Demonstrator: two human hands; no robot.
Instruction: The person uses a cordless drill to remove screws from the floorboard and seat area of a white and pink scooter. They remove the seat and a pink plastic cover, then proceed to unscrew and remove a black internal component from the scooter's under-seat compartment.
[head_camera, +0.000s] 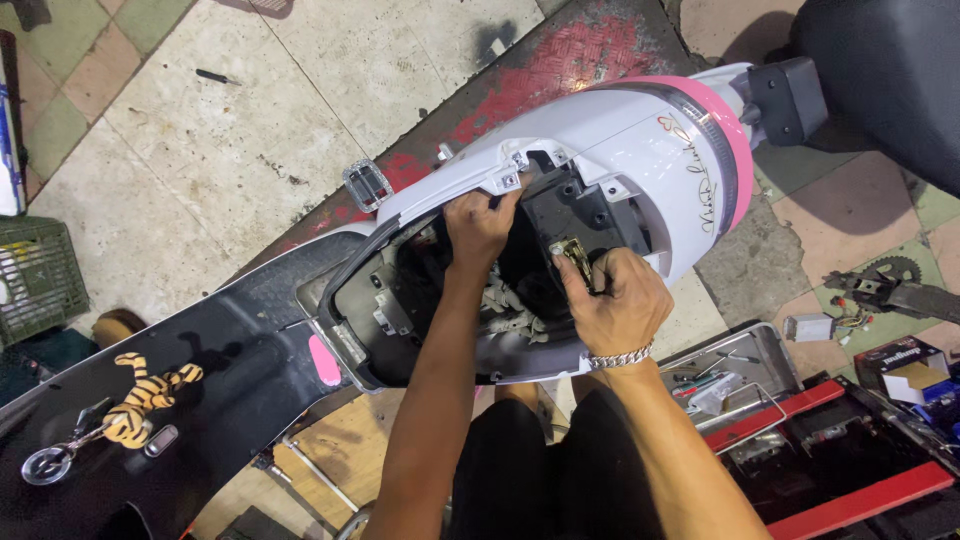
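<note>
A person looks down at a white and pink plastic scooter body (640, 150) with its seat off, lying diagonally from the lower left to the upper right of the frame; its long axis runs that way, with the pink-trimmed tail pointing to the upper right. The open black under-seat cavity (420, 290) sits at centre, which is likely why both arms come in from below.

The left hand (480, 225), just above centre, curls its fingers over the white rim of the opening, gripping the edge as if to steady the shell. The right hand (615, 305), right of centre and wearing a silver chain bracelet (620, 357), pinches a small brass-coloured metal latch part (572, 255) against the black plastic housing (575, 215), held upright and tilted slightly left.

At lower left, a striped tiger keyring toy (140, 400) rests on the glossy black panel (200, 400). At lower right, an open red metal toolbox (820, 440) stands on the floor.
</note>
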